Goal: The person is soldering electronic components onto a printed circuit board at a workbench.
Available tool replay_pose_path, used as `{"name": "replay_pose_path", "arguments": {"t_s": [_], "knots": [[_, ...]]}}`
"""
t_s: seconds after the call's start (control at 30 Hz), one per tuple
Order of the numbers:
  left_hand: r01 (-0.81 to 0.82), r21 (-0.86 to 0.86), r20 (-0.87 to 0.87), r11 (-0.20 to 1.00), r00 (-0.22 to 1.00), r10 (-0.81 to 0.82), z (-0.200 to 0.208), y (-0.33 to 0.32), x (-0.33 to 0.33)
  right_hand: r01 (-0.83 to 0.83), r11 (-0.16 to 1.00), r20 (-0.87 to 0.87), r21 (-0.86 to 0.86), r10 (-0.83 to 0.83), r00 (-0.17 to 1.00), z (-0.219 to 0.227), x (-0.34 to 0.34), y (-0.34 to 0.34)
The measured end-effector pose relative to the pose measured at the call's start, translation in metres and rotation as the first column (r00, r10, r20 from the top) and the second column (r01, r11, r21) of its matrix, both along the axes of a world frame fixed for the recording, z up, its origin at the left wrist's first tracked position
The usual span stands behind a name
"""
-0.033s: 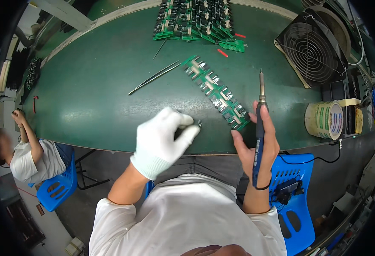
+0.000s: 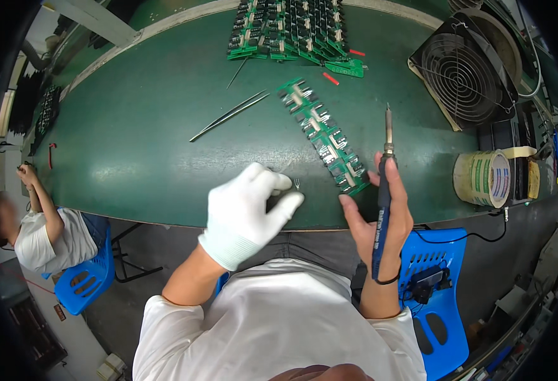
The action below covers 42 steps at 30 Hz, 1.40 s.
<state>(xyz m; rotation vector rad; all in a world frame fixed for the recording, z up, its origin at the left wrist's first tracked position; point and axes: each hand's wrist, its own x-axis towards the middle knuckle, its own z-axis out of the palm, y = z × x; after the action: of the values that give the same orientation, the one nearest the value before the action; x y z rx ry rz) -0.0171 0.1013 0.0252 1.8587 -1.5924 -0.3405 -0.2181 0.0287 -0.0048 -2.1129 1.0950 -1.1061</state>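
Observation:
My right hand [image 2: 396, 209] is closed round a blue-handled soldering iron [image 2: 382, 216], its metal tip pointing away from me. The same hand's thumb and fingertips also grip the near end of a green circuit board strip [image 2: 325, 136]. Slanting away to the far left, the strip carries several dark and pale components. My left hand [image 2: 244, 206], in a white glove, hovers near the table's front edge. Its fingers are curled, and a gap shows between thumb and forefinger. Right beside those fingertips lies a tiny metal part [image 2: 297, 184] with prongs.
Metal tweezers [image 2: 228, 116] lie left of the strip. Stacked circuit boards [image 2: 288, 28] stand at the back, with a red piece [image 2: 331, 79] nearby. To the right are a black fan [image 2: 460, 76] and a tape roll [image 2: 482, 179]. Another person [image 2: 53, 238] sits far left.
The strip's far end has swung slightly right, while my right hand has shifted a little left with the iron. My gloved left hand has moved slightly right.

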Motion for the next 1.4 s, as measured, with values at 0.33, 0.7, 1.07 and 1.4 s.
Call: {"name": "replay_pose_path", "arguments": {"t_s": [0.33,0.7,1.07,1.4], "knots": [[-0.026,-0.034,0.189,0.999,0.981,0.032,-0.009,-0.008,-0.011,-0.015,0.998,0.035,-0.058,0.017,0.999,-0.009,0.012,0.023],[-0.056,-0.035,0.193,0.998,0.979,0.062,-0.007,-0.014,-0.012,0.002,0.999,0.074,-0.049,0.002,0.997,-0.008,0.01,0.016],[-0.087,-0.035,0.194,0.996,0.977,0.092,-0.009,-0.022,-0.012,-0.012,0.999,0.108,-0.042,0.016,0.994,-0.01,0.013,0.013],[0.007,-0.011,0.185,1.0,0.983,-0.005,-0.011,-0.019,-0.004,-0.043,0.999,0.152,-0.009,0.044,0.987,-0.013,0.007,0.011]]}}
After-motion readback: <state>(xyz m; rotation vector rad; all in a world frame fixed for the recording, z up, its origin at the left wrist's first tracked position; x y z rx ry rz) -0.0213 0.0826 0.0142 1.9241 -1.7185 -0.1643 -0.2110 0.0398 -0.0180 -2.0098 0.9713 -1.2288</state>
